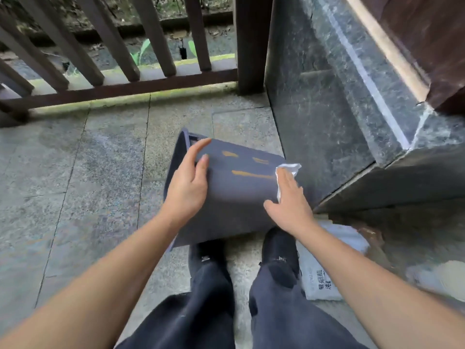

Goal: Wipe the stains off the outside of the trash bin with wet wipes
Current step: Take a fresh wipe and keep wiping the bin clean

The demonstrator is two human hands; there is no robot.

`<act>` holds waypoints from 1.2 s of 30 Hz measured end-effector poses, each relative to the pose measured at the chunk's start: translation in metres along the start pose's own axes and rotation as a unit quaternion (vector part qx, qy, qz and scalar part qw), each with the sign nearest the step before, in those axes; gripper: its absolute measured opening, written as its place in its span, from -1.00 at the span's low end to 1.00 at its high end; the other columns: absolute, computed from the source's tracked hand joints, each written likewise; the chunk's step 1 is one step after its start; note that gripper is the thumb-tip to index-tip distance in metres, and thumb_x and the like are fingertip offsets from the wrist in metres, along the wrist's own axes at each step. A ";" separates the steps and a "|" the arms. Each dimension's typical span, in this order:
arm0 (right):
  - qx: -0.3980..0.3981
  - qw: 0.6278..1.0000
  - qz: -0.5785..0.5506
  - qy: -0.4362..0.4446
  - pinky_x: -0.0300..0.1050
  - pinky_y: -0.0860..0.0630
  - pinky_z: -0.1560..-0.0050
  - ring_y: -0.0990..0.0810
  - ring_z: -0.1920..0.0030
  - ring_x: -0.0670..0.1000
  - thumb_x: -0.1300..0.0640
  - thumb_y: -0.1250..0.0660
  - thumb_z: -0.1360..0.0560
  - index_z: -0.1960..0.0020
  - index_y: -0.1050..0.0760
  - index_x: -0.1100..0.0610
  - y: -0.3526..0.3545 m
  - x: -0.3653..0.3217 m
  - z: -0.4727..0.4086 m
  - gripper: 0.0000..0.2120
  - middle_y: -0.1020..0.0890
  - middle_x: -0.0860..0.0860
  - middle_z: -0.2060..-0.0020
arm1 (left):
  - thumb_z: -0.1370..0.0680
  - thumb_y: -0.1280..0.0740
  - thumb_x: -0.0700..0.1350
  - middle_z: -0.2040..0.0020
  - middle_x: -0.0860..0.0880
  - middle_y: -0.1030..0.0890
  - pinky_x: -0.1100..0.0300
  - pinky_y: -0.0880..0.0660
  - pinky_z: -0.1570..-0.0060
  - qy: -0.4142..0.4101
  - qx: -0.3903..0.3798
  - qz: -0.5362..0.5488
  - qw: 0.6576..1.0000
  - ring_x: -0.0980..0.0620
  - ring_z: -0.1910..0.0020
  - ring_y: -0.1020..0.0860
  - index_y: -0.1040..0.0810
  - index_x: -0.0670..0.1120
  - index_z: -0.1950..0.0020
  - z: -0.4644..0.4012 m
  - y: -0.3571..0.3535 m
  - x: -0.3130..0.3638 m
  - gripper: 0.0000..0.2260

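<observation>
While we crouch over the stone floor (75, 172), its grey slabs fill most of the view, bounded at the far side by a dark wooden railing (120, 89) and at the right by a polished dark green stone wall (327, 109). On that floor, just in front of our black shoes (279, 250), the dark grey trash bin (234, 202) lies tipped on its side, its open rim turned to the left and its base to the right, close to the wall. Near our right shoe a white packet (319, 280) with printed characters lies flat on the floor, beside a wet, brownish patch. Our left hand (187, 183) rests open on the upper side of the bin near the rim, fingers spread and not gripping anything, the forefinger reaching toward the rim's edge. Our right hand (289, 197) lies flat on the bin near its base, pressing a crumpled white wet wipe (285, 172) against the surface under the fingers. Between the two hands, three orange-brown stains (251, 173) streak the bin's side: two short ones farther from us, and one long one nearer whose right end meets the wipe.
</observation>
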State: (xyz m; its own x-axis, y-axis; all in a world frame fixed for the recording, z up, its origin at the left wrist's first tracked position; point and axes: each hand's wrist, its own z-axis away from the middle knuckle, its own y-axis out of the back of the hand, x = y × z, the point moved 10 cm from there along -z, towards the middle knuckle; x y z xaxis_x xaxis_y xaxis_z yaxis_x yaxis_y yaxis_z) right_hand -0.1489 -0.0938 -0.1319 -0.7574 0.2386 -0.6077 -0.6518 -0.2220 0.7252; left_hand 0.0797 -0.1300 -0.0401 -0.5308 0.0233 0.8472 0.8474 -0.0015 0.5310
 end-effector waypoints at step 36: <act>0.114 0.982 0.148 0.044 0.20 0.16 -0.58 0.03 -0.62 -0.05 0.16 -0.16 -0.50 -0.62 0.02 0.13 -0.003 -0.024 0.013 -0.27 -0.09 0.02 -0.62 | -0.72 -0.13 -0.08 -0.30 0.46 -0.31 0.68 -0.14 -0.07 0.060 0.039 0.074 0.995 0.67 -0.20 -0.26 -0.26 0.16 -0.56 0.033 -0.001 -0.053 -0.60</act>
State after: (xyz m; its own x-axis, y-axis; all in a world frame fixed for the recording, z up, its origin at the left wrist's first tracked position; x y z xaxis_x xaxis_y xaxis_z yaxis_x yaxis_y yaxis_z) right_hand -0.1276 -0.0867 -0.1152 -0.9188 0.1114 -0.3786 -0.3856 -0.0499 0.9213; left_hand 0.1079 -0.0982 -0.0861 -0.3932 -0.0916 0.9149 0.9126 0.0825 0.4005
